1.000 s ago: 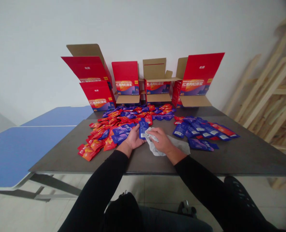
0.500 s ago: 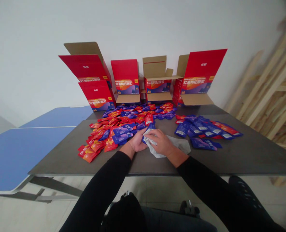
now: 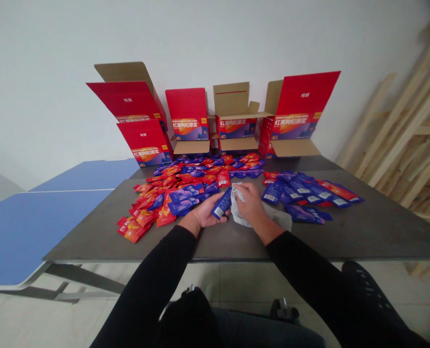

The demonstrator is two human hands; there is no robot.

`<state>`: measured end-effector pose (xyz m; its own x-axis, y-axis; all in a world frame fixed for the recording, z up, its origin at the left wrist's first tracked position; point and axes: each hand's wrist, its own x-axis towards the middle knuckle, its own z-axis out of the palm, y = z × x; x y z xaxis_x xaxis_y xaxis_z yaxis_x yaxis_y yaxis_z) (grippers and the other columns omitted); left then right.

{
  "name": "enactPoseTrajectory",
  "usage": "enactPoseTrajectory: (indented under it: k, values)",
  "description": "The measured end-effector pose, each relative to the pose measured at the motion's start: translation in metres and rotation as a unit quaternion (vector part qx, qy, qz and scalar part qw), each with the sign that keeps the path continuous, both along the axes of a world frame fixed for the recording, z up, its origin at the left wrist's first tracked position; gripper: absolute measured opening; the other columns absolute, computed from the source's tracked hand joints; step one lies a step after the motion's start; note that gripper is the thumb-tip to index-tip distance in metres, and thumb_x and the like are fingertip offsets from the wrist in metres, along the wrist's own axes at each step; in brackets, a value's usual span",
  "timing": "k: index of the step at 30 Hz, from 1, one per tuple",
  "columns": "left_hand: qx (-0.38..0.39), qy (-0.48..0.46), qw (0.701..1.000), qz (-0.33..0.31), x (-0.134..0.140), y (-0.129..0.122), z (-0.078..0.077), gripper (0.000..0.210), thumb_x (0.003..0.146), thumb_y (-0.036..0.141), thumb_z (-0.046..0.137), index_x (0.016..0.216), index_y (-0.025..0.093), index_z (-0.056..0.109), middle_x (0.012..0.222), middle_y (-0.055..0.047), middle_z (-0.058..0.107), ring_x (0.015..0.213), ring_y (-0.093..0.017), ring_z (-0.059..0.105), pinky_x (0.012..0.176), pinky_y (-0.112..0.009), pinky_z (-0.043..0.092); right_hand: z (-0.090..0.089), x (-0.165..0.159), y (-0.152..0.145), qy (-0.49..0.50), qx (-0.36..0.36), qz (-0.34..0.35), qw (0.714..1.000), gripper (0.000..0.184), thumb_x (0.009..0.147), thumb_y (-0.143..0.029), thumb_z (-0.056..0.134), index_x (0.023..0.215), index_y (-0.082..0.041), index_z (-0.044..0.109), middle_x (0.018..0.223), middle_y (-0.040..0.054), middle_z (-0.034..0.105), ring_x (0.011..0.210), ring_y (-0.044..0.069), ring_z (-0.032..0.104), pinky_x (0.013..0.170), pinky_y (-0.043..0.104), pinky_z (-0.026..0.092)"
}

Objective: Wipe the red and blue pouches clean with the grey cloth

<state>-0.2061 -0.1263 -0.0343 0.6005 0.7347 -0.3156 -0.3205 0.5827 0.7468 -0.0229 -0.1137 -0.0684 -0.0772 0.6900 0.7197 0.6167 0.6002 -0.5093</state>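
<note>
In my left hand (image 3: 208, 211) lies a blue pouch (image 3: 222, 204), tilted, its printed back with a white label patch facing up. My right hand (image 3: 250, 205) is closed around a bunched white cloth (image 3: 237, 195) against the pouch's right edge; the cloth's loose end trails over the table under my wrist. A heap of red and blue pouches (image 3: 171, 181) spreads to the left and behind my hands. One red pouch (image 3: 223, 178) lies just beyond them. On the right is a looser group of mostly blue pouches (image 3: 298, 188).
Red printed cartons (image 3: 191, 116) with raised flaps line the table's back, against the wall; one carton at right (image 3: 296, 121) has its flap hanging forward. The dark table (image 3: 363, 237) adjoins a blue table-tennis table (image 3: 73, 212) at left. Wooden slats (image 3: 407, 130) lean at far right.
My right hand and the cloth have moved right, off the pouch's face, uncovering its printed back. My left hand still holds the pouch in nearly the same place.
</note>
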Motion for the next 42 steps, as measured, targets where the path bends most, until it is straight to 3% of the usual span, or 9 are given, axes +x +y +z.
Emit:
enactPoseTrajectory:
  k: [6,9,15,19,22,29,32,37,42]
  values:
    - [-0.032,-0.048,0.998,-0.023,-0.004,-0.002,0.005,0.037,0.097,0.048,0.054,0.103,0.013,0.065,0.088,-0.01,0.065,0.064,-0.014,0.057,0.048,-0.021,0.041,-0.004,0.004,0.009,0.024,-0.048,-0.055,0.997,0.04,0.091,-0.021,0.05,0.126,-0.02,0.069,0.112,0.0129,0.059,0.112,0.029,0.055,0.108,0.052,0.046]
    - [-0.043,-0.097,0.994,0.0,-0.005,-0.001,0.01,0.047,0.097,0.055,0.049,0.107,0.012,0.066,0.09,-0.012,0.065,0.064,-0.014,0.056,0.049,-0.022,0.041,-0.001,0.003,0.006,0.06,-0.021,-0.059,0.996,0.038,0.093,-0.023,0.051,0.126,-0.021,0.068,0.112,0.0125,0.058,0.111,0.028,0.056,0.107,0.051,0.047]
    - [-0.026,-0.072,0.994,0.085,0.0,0.004,0.009,0.046,0.1,0.053,0.045,0.094,0.014,0.069,0.072,-0.007,0.066,0.06,-0.015,0.06,0.054,-0.025,0.047,0.005,-0.011,-0.019,-0.014,0.082,0.147,0.986,0.036,0.095,-0.023,0.055,0.129,-0.026,0.066,0.116,0.0101,0.06,0.109,0.024,0.06,0.102,0.044,0.052]
    - [-0.013,-0.027,0.998,0.063,0.004,0.007,0.0,0.052,0.097,0.059,0.05,0.083,0.012,0.068,0.071,-0.009,0.069,0.071,-0.021,0.07,0.07,-0.031,0.055,0.008,-0.014,-0.028,-0.086,0.108,0.216,0.967,0.039,0.093,-0.019,0.055,0.129,-0.028,0.066,0.114,0.0093,0.063,0.106,0.025,0.061,0.096,0.046,0.055]
    - [-0.013,-0.004,0.998,0.064,0.007,0.009,-0.007,0.062,0.092,0.071,0.051,0.071,0.014,0.063,0.064,-0.009,0.067,0.067,-0.022,0.069,0.066,-0.031,0.055,0.009,-0.014,-0.03,-0.138,0.108,0.241,0.955,0.042,0.09,-0.016,0.056,0.128,-0.029,0.066,0.115,0.0084,0.065,0.106,0.025,0.06,0.095,0.045,0.055]
    - [0.01,-0.003,0.993,0.116,0.015,0.011,-0.012,0.043,0.095,0.054,0.06,0.078,0.014,0.063,0.065,-0.004,0.064,0.064,-0.017,0.067,0.062,-0.026,0.054,0.005,-0.015,-0.023,-0.115,0.092,0.186,0.971,0.046,0.087,-0.011,0.055,0.129,-0.025,0.067,0.116,0.0098,0.064,0.108,0.026,0.058,0.098,0.044,0.052]
    - [0.028,0.008,0.992,0.126,0.016,0.009,-0.013,0.03,0.095,0.043,0.062,0.083,0.016,0.061,0.062,0.001,0.058,0.05,-0.011,0.057,0.049,-0.02,0.047,0.002,-0.012,-0.016,-0.072,0.085,0.13,0.985,0.043,0.089,-0.013,0.054,0.128,-0.024,0.068,0.114,0.01,0.063,0.106,0.027,0.058,0.097,0.045,0.053]
    - [0.025,0.006,0.998,0.051,0.013,0.007,-0.013,0.034,0.094,0.049,0.063,0.085,0.017,0.058,0.06,0.004,0.049,0.042,-0.007,0.043,0.037,-0.014,0.031,0.0,-0.005,-0.003,-0.007,0.062,0.045,0.997,0.04,0.091,-0.017,0.053,0.128,-0.024,0.068,0.115,0.0112,0.06,0.11,0.029,0.058,0.101,0.049,0.052]
    - [-0.008,-0.012,1.0,0.007,0.007,0.002,-0.007,0.042,0.091,0.058,0.064,0.088,0.016,0.059,0.07,0.001,0.055,0.046,-0.007,0.045,0.038,-0.014,0.029,-0.005,0.0,0.007,0.037,0.028,-0.015,0.999,0.038,0.093,-0.022,0.052,0.127,-0.024,0.069,0.113,0.0114,0.059,0.111,0.029,0.058,0.104,0.05,0.05]
